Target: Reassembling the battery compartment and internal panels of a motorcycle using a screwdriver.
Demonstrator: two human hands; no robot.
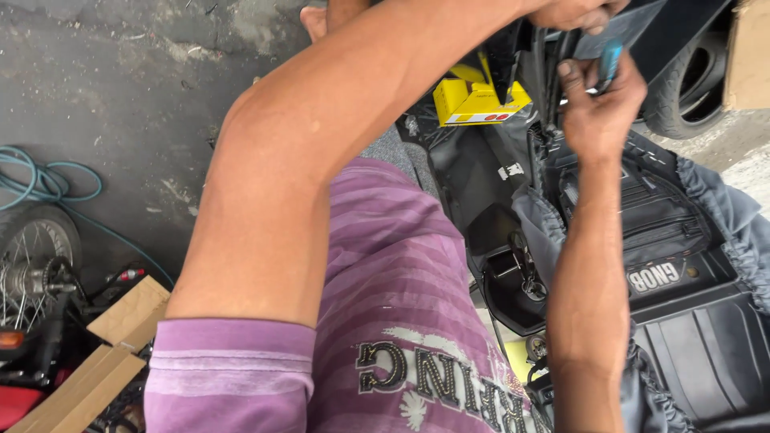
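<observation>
My left hand [573, 12] reaches across to the top edge of the view, its fingers curled over a black scooter part [513, 48]; the frame cuts off most of the hand. Just below it, my right hand [597, 108] is raised against the same area and pinches a small blue-handled tool [610, 60] between thumb and fingers. A yellow box [473, 100] sits on the scooter's black footboard [473, 172], left of my right hand. My purple striped shirt fills the lower middle of the view.
The scooter's black seat [682, 265] with a grey cover lies at the right, its tyre [690, 80] at the top right. A spoked wheel [32, 265], a blue hose [48, 180] and cardboard pieces [120, 321] lie on the concrete at the left.
</observation>
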